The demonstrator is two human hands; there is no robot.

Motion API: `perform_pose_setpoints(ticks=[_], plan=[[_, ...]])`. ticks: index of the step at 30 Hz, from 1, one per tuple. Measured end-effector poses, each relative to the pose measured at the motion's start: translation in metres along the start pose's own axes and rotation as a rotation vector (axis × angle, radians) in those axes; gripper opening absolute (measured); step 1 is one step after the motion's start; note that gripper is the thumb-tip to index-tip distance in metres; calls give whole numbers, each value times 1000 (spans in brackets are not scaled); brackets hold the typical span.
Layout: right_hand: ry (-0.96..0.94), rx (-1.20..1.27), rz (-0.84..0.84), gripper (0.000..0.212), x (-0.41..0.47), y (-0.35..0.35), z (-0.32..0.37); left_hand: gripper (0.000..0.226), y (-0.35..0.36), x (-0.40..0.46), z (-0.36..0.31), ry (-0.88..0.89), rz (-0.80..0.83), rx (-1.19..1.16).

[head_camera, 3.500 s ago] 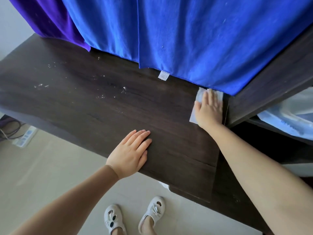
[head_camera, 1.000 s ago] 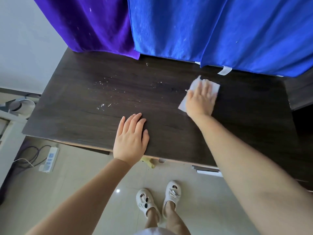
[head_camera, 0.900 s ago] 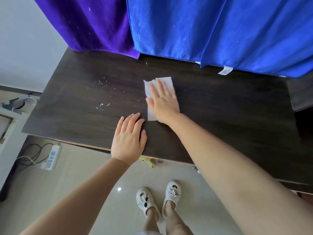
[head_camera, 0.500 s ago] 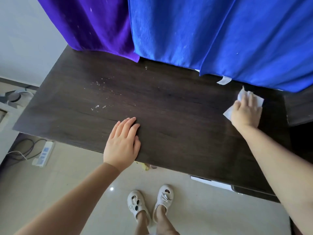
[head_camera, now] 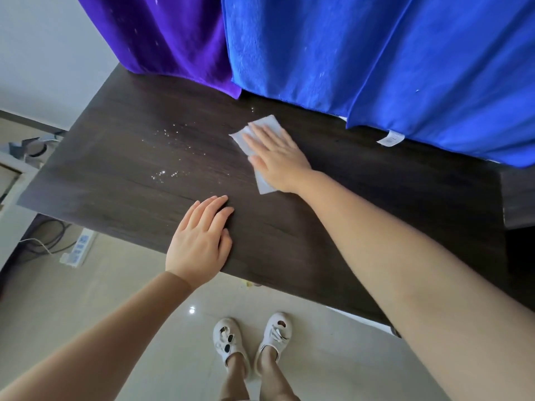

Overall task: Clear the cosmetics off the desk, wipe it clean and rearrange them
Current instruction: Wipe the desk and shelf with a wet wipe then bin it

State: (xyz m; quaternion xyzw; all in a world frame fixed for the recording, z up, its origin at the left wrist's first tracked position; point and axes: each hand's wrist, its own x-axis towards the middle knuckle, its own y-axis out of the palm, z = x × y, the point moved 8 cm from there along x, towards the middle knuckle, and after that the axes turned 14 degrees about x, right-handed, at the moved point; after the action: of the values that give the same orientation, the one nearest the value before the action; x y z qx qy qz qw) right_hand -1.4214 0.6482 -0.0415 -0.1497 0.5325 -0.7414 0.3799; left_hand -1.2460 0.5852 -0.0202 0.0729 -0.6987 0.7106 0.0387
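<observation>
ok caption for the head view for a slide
Right hand presses a white wipe flat on the dark desk; left hand rests beside it.

Left hand (head_camera: 199, 241) flat, palm down, fingers straight and together. Right hand (head_camera: 278, 160) flat, fingers spread, arm extended forward.

The worktop (head_camera: 362, 215) is a dark wood-grain slab. A white wipe (head_camera: 262, 131) lies flat on it toward the far side, near the middle, under the flat right hand (head_camera: 278, 159). The left hand (head_camera: 199, 241) rests palm-down at the near edge. Small bright droplets (head_camera: 166, 157) are scattered left of the wipe. A purple cloth (head_camera: 173, 39) and a blue cloth (head_camera: 376, 59) hang down to its far edge.
</observation>
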Motion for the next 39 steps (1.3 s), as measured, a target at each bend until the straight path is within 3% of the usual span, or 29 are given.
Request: perform_pose_setpoints(ticks=[2, 7, 11, 13, 18, 22, 25, 29, 31, 33, 36, 39], plan=[[91, -17, -85, 51, -27, -13, -40, 38, 1, 0, 0, 1, 10, 2], [624, 64, -355, 50, -127, -39, -155, 39, 2, -1, 1, 5, 15, -2], [935, 181, -464, 55, -138, -29, -134, 38, 3, -1, 2, 8, 23, -26], [875, 160, -441, 57, -100, -20, -92, 40, 4, -1, 5, -16, 21, -74], [402, 78, -189, 56, 20, 22, 45, 45, -1, -1, 17, -42, -50, -330], [157, 64, -74, 54, 32, 40, 92, 44, -11, -2, 59, -39, -70, -516], [296, 70, -170, 52, -4, 29, 48, 42, -11, 2, 120, -19, -74, -447], [850, 115, -487, 49, -107, 7, -33, 44, -3, 15, 213, -115, -48, -301], [1098, 194, -591, 50, -139, 11, -40, 44, 2, 18, 246, -211, -23, -246], [1219, 244, -655, 52, -131, 19, -20, 44, 6, 20, 257, -267, -2, -222], [1001, 144, -611, 54, -53, 28, 49, 42, 10, 21, 253, -271, 42, -178], [646, 94, -402, 55, 41, 56, 141, 38, 11, 21, 254, -247, 49, -152]])
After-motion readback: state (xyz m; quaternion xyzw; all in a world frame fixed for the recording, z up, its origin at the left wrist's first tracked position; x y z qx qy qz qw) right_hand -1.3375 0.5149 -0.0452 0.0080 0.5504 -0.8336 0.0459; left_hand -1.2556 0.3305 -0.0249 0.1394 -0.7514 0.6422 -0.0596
